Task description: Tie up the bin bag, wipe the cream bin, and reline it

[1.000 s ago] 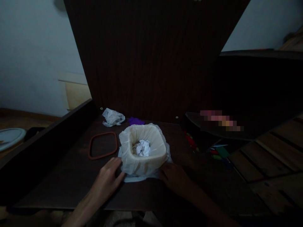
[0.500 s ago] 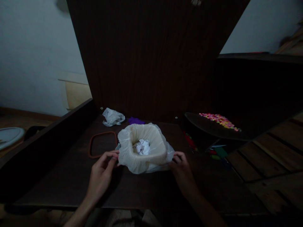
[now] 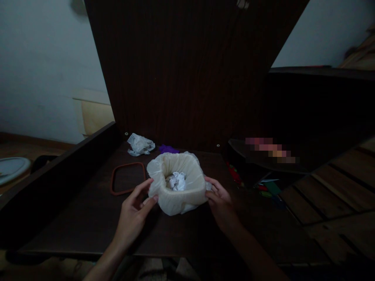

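A whitish plastic bag point(image 3: 181, 199) lines a small bin, folded down outside its rim; the bin's own walls are hidden. Crumpled white paper point(image 3: 177, 181) lies inside. My left hand point(image 3: 136, 210) is at the bag's left side, thumb and fingertips on the folded plastic with a gap between them. On the opposite side, my right hand point(image 3: 221, 203) has its thumb and fingers closed on the bag's edge near the front right corner. A brown rounded-square frame point(image 3: 112, 181) rests on the dark wooden surface, left of the bag.
Behind the bag lie another crumpled plastic bag point(image 3: 140, 144) and a purple item point(image 3: 168, 149). A raised board point(image 3: 47, 171) borders the left. At right, a dark shelf point(image 3: 240, 147) carries a pixelated colourful patch, with small red and green items point(image 3: 274, 188) below.
Both hands have moved inward and slightly up against the bag's sides. My left thumb and fingers have spread apart. The bag's flared right edge is now gathered closer to the bin.
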Motion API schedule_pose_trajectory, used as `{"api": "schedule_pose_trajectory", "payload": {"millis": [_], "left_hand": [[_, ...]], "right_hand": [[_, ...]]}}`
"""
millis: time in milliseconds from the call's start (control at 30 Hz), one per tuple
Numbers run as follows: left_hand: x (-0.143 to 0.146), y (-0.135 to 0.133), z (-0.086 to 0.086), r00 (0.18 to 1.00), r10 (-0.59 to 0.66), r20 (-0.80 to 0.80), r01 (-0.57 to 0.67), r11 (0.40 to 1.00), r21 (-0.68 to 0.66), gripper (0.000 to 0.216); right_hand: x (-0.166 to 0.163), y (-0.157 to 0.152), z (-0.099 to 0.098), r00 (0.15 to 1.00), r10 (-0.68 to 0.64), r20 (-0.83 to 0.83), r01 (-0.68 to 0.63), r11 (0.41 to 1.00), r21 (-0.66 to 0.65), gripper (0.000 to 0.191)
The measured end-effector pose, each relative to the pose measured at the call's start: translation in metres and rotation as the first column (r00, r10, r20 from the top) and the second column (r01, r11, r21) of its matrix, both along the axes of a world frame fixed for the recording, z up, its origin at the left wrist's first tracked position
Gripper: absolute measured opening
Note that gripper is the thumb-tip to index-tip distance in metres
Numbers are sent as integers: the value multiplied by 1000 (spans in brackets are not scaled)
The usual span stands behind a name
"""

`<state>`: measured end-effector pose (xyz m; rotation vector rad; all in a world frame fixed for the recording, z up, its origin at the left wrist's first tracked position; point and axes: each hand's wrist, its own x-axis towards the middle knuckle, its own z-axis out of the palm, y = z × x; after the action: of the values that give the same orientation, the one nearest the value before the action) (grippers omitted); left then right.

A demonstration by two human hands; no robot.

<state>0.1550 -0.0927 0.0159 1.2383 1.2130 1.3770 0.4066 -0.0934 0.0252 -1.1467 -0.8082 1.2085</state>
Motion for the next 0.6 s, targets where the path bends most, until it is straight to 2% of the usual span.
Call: {"api": "schedule_pose_trajectory", "payload": {"millis": [100, 200, 333, 467, 600], "left_hand": [[-1, 7, -4, 999, 25, -40, -22, 998, 65, 38], [3, 15, -8, 998, 35, 55, -38, 998, 41, 24], [14, 23, -10, 974, 50, 222, -42, 998, -42, 29], [25, 29, -8, 912, 79, 402, -29, 991, -127, 35], [31, 37, -13, 897, 48, 439, -19, 997, -71, 45]], "right_hand": [[-5, 11, -4, 998, -52, -34, 53, 998, 28, 44], [-6, 26, -8, 994, -88, -62, 90, 995, 39, 36], [-9, 48, -10, 988, -119, -94, 124, 991, 46, 20], [-18, 62, -10, 980, -152, -127, 159, 986, 45, 24], [-30, 67, -8, 955, -242, -174, 250, 968, 25, 23]]}}
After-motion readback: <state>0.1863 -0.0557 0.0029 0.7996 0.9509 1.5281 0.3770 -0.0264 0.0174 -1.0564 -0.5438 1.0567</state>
